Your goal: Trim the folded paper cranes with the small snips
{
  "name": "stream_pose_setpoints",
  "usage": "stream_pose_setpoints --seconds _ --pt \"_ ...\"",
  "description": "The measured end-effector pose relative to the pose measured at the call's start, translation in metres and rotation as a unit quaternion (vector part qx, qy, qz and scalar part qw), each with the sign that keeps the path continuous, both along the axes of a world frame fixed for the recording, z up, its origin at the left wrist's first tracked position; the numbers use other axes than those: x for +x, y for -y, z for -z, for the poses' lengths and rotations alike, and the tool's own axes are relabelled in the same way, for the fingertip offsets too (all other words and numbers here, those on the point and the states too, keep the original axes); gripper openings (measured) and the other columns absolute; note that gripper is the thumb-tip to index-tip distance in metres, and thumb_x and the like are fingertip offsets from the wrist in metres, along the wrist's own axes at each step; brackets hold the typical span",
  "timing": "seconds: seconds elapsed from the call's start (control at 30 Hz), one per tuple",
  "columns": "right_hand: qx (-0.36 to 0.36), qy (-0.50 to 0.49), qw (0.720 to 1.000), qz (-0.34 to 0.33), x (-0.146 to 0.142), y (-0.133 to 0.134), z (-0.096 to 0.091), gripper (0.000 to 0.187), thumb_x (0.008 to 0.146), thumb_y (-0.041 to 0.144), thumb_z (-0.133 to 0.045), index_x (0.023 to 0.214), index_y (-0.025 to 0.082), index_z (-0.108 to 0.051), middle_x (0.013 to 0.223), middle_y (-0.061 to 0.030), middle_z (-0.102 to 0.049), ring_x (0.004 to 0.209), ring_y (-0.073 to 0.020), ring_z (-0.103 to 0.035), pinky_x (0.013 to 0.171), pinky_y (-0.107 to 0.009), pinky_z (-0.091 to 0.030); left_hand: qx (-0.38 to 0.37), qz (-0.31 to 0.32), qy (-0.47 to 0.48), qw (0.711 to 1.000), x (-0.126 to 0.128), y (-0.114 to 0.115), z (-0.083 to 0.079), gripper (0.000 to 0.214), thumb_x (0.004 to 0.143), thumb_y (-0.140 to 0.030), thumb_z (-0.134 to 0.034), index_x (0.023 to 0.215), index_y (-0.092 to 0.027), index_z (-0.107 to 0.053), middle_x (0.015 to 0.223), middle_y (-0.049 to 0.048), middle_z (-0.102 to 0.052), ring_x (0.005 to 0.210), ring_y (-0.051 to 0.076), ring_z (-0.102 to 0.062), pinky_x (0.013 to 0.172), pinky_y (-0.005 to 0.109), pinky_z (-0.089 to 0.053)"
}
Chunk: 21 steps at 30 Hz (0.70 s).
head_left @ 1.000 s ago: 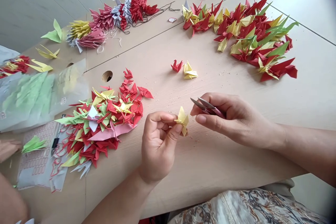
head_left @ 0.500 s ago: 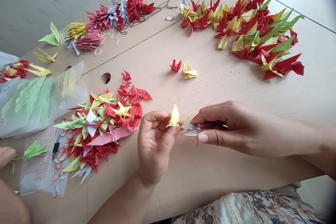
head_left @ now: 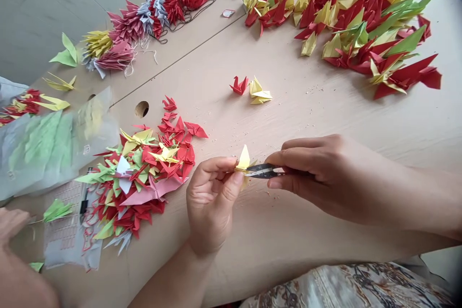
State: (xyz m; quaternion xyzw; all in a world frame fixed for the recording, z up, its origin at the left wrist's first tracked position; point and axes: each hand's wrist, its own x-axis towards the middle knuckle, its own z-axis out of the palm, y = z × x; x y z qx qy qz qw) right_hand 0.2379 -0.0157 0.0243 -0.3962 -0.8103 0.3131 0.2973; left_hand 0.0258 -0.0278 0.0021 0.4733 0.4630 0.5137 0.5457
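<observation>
My left hand (head_left: 211, 202) pinches a small yellow paper crane (head_left: 244, 161) between thumb and forefinger, just above the light wooden table (head_left: 296, 231). My right hand (head_left: 321, 173) is closed round small scissors (head_left: 263, 171), whose blades are shut and touch the crane's lower edge. Both hands meet near the table's front middle.
A heap of red, yellow and green cranes (head_left: 144, 168) lies left of my hands, and a larger heap (head_left: 353, 24) lies at the far right. Two lone cranes, red (head_left: 238, 85) and yellow (head_left: 260, 93), sit mid-table. Strung cranes (head_left: 140, 24) and plastic bags (head_left: 46, 144) lie left. Another person's hand (head_left: 10, 224) shows at the left edge.
My right hand brought the scissors from held apart and up down to the yellow crane, and the blades closed at its base. The left hand turned the crane upright.
</observation>
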Motion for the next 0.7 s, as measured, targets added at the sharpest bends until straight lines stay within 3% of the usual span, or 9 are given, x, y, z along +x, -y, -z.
stream_pose_setpoints --seconds 0.17,0.3,0.37,0.47,0.7 --pt "-0.001 0.013 1.000 0.006 0.001 0.002 -0.001 0.020 0.100 0.020 -0.062 0.083 0.014 -0.071 0.067 -0.0011 -0.061 0.054 -0.0104 -0.054 0.050 -0.024 -0.038 -0.030 0.001 0.037 0.999 0.003 -0.003 -0.003 0.014 0.082 -0.021 -0.086 0.092 -0.025 -0.077 0.081 -0.0033 -0.074 0.069 0.006 -0.069 0.065 0.013 -0.058" --pt "-0.056 -0.072 0.995 -0.034 0.005 -0.001 -0.009 0.022 0.103 0.025 -0.061 0.086 0.014 -0.072 0.067 0.0001 -0.064 0.053 -0.0082 -0.053 0.049 -0.021 -0.040 -0.107 0.007 0.105 0.989 0.004 -0.008 -0.006 0.019 0.075 -0.022 -0.089 0.089 -0.024 -0.077 0.078 -0.0033 -0.075 0.067 0.007 -0.072 0.063 0.013 -0.060" --pt "-0.073 -0.115 0.991 -0.010 0.006 -0.003 -0.014 0.023 0.104 0.031 -0.061 0.091 0.015 -0.072 0.070 -0.0001 -0.068 0.055 -0.0083 -0.055 0.048 -0.020 -0.041 -0.144 0.016 0.130 0.981 0.003 -0.011 -0.007 0.020 0.072 -0.022 -0.090 0.088 -0.025 -0.077 0.079 -0.0030 -0.076 0.067 0.009 -0.074 0.065 0.016 -0.063" --pt "-0.035 -0.117 0.992 0.037 0.007 -0.005 -0.016 0.023 0.103 0.035 -0.063 0.095 0.017 -0.073 0.072 -0.0006 -0.069 0.058 -0.0098 -0.058 0.051 -0.022 -0.043 -0.187 0.046 0.163 0.968 0.001 -0.013 -0.007 0.019 0.071 -0.021 -0.090 0.084 -0.026 -0.077 0.079 -0.0030 -0.076 0.068 0.009 -0.075 0.065 0.015 -0.064" --pt "0.069 -0.045 0.997 -0.006 0.004 -0.003 -0.003 0.023 0.105 0.024 -0.057 0.089 0.013 -0.069 0.068 -0.0007 -0.056 0.056 -0.0103 -0.052 0.053 -0.025 -0.039 -0.217 0.071 0.197 0.953 0.000 -0.013 -0.012 0.025 0.067 -0.024 -0.097 0.081 -0.023 -0.076 0.080 -0.0041 -0.072 0.066 0.006 -0.072 0.061 0.009 -0.060"
